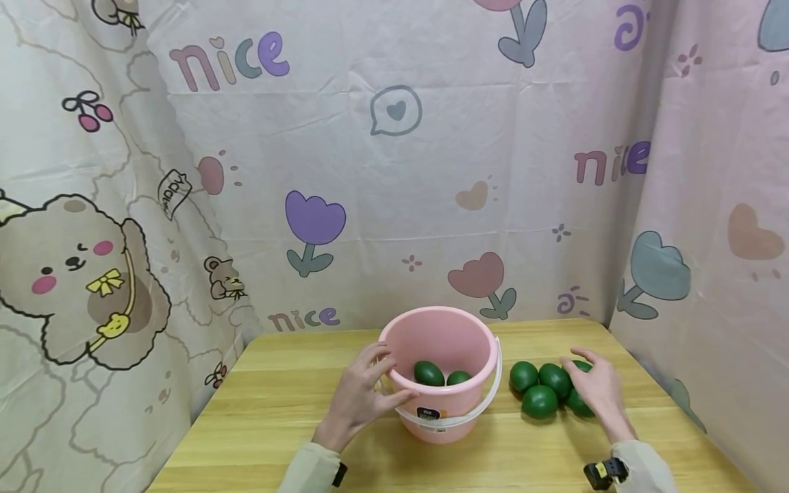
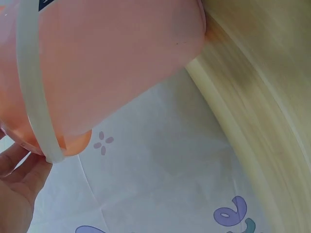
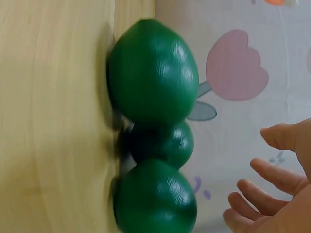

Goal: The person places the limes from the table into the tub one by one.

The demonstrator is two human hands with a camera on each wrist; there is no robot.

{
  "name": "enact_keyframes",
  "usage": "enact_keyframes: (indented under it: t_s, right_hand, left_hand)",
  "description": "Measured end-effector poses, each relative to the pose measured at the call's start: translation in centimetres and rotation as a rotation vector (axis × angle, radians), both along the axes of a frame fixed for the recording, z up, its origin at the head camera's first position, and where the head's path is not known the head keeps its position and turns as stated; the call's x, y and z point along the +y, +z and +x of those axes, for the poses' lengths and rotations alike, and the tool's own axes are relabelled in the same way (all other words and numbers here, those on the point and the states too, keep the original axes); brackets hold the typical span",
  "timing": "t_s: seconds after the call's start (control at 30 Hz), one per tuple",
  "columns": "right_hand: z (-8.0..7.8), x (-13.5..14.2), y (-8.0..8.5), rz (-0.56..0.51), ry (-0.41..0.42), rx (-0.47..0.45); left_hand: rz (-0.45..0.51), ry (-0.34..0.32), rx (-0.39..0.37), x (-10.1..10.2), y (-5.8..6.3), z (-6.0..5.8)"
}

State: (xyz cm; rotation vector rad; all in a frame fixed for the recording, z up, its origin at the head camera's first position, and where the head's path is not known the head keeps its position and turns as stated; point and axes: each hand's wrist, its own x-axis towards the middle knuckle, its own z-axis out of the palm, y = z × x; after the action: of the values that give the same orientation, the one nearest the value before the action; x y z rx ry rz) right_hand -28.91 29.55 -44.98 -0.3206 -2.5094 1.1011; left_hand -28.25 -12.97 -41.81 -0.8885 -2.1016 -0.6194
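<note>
A pink bucket [image 1: 440, 404] with a white handle [image 1: 487, 404] stands upright on the table. Two glossy dark green fruits [image 1: 428, 373] show inside it. My left hand [image 1: 357, 394] is at the bucket's left side, fingers spread and touching the rim, thumb along the front; in the left wrist view its fingertips [image 2: 36, 170] meet the rim by the handle's end. To the right of the bucket lies a cluster of several green fruits [image 1: 539, 402], egg-shaped and smooth. Over the cluster's right side is my right hand [image 1: 598, 390], fingers apart and holding nothing, partly hiding the fruits beneath.
The light wood table [image 1: 277, 404] runs back to a printed cloth [image 1: 370, 171] that hangs behind and along both sides. In the right wrist view, fruits [image 3: 153, 73] sit close together on the wood. Each forearm wears a black wrist device [image 1: 604, 472].
</note>
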Motion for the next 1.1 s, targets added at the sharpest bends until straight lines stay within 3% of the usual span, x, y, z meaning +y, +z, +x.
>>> enact_keyframes:
  t_s: [0.23, 0.4, 0.57, 0.83, 1.1]
  right_hand:
    - [0.2, 1.7, -0.8, 0.020, -0.048, -0.074]
    - [0.4, 2.6, -1.3, 0.072, -0.039, -0.098]
    - [0.7, 3.5, -2.2, 0.098, -0.047, -0.196]
    - [0.9, 3.9, -3.1, 0.049, -0.011, -0.365]
    - [1.6, 4.5, -3.1, -0.008, 0.018, -0.376]
  left_hand:
    - [-0.007, -0.004, 0.024, 0.0, -0.1, -0.1]
    - [0.002, -0.005, 0.030, 0.0, 0.0, -0.2]
    - [0.001, -0.009, 0.005, 0.0, 0.1, -0.1]
    - [0.025, -0.026, -0.031, 0.0, 0.0, 0.0]
    - [0.026, -0.038, -0.026, 0.2, 0.1, -0.1]
